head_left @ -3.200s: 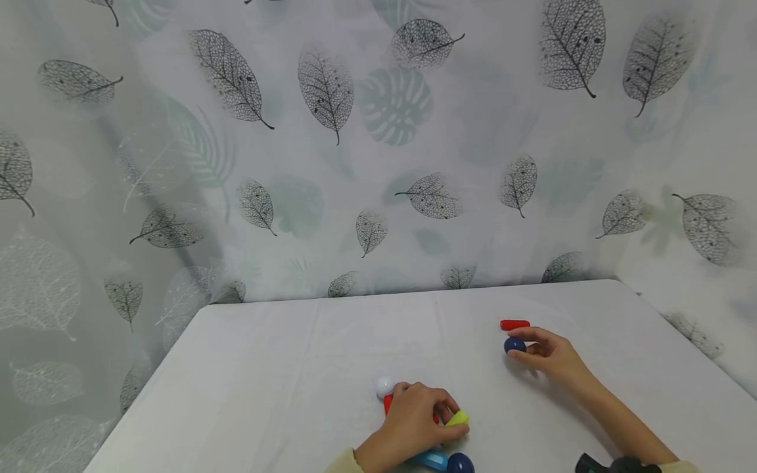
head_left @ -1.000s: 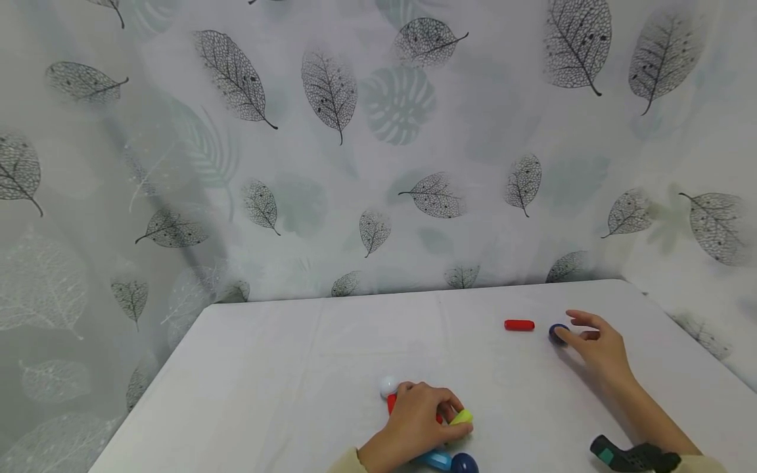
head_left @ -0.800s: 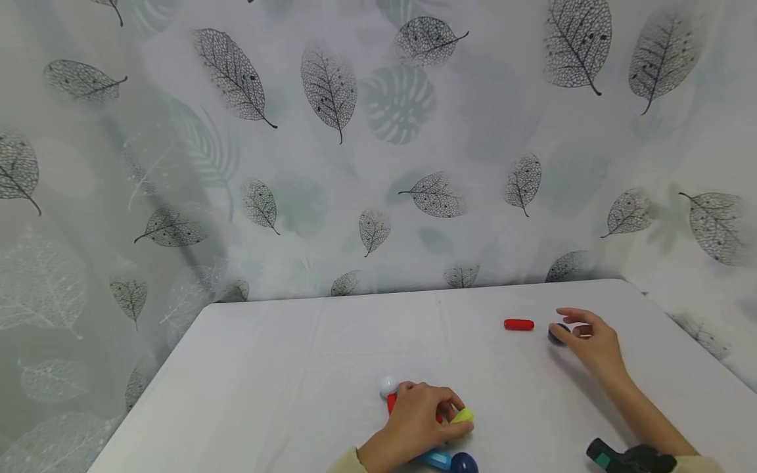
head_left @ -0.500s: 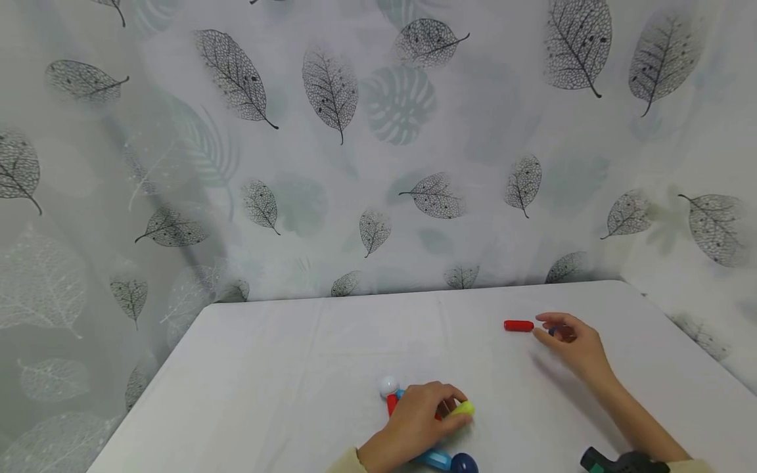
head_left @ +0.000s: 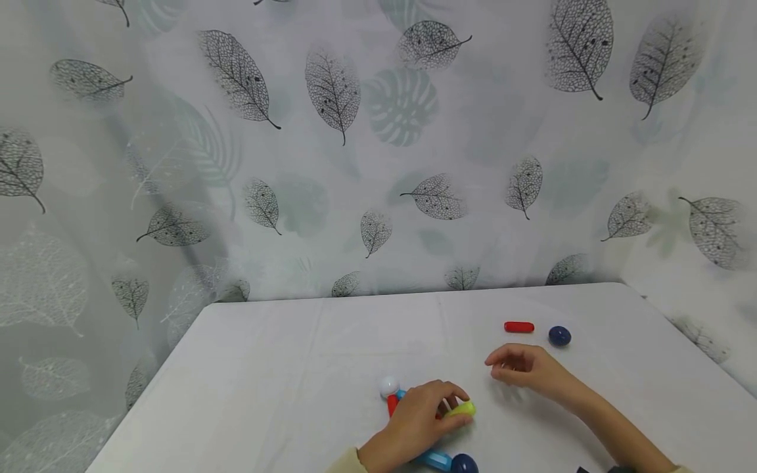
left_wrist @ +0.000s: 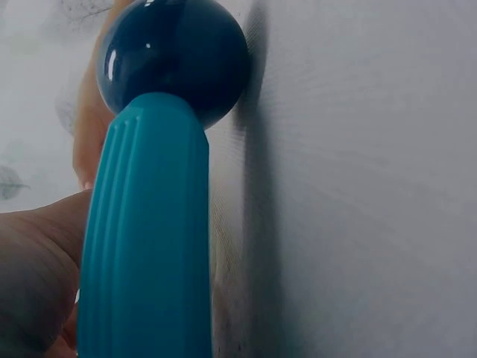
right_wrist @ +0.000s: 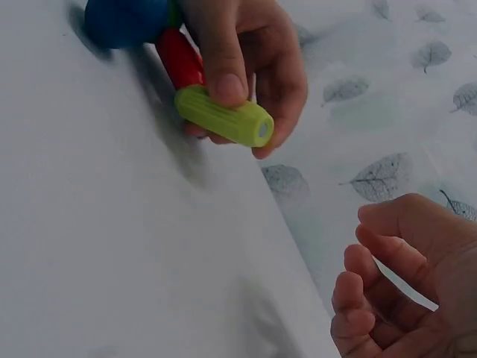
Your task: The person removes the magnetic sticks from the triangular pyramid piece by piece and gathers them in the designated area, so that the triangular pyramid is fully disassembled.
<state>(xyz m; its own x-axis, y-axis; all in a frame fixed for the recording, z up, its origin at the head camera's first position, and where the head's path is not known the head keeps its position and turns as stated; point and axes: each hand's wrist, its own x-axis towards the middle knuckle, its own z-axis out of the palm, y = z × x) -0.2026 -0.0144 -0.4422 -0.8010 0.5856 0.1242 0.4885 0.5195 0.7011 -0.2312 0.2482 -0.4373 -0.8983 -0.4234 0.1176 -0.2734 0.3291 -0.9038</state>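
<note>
My left hand (head_left: 416,417) pinches a yellow-green toy building rod (head_left: 464,408) between thumb and fingers. In the right wrist view the yellow rod (right_wrist: 223,117) shows a grey disc at its free end and meets a red rod (right_wrist: 179,60). Around that hand lie a white ball (head_left: 389,386), a red rod (head_left: 393,404) and a light blue rod (head_left: 435,459). A dark blue ball (left_wrist: 175,60) touches the end of the light blue rod (left_wrist: 145,246) in the left wrist view. Holding nothing, my right hand (head_left: 526,368) hovers with loosely bent fingers right of the yellow rod.
Farther back on the white table (head_left: 284,368) lie a loose red rod (head_left: 519,327) and a second dark blue ball (head_left: 559,336), a short gap apart. Leaf-print cloth (head_left: 378,164) hangs behind the table.
My right hand has let go of the dark blue ball, now right of the red rod, and has moved left and nearer. My left hand has hardly moved, still pinching the yellow-green rod.
</note>
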